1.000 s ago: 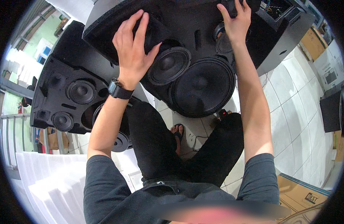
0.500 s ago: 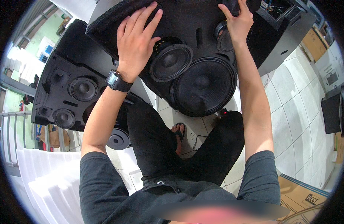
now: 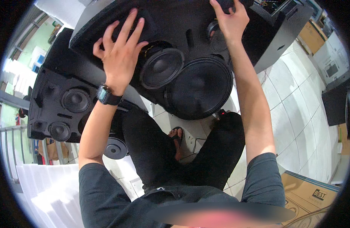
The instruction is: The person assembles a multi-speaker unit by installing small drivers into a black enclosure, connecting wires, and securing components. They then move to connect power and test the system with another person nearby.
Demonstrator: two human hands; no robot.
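Observation:
In front of me is a large black speaker cabinet (image 3: 171, 22) with a rough, textured face. My left hand (image 3: 120, 57), with a wristwatch (image 3: 108, 95) at its wrist, is spread over the upper left part of that face, fingers apart. Just right of it, a mid-sized round driver (image 3: 161, 68) sits tilted, with wires behind its rim. A bigger woofer (image 3: 201, 88) is beside that driver. My right hand (image 3: 234, 22) is at the cabinet's upper right, thumb apart from the fingers, some fingertips cut off by the picture's edge. Below it is a smaller driver (image 3: 219, 38), partly hidden by my wrist.
A second black cabinet (image 3: 45, 95) with several drivers stands at left. Near my left elbow is a round black part (image 3: 115, 148). White foam sheets (image 3: 49, 190) stand lower left, a cardboard box (image 3: 308, 197) lower right. A cable (image 3: 196, 146) crosses the tiled floor (image 3: 289, 110).
The whole view has shifted, so the cabinets now appear farther left. My left hand has slid a little left on the cabinet face, its fingers spread wider. My right hand stays at the upper right.

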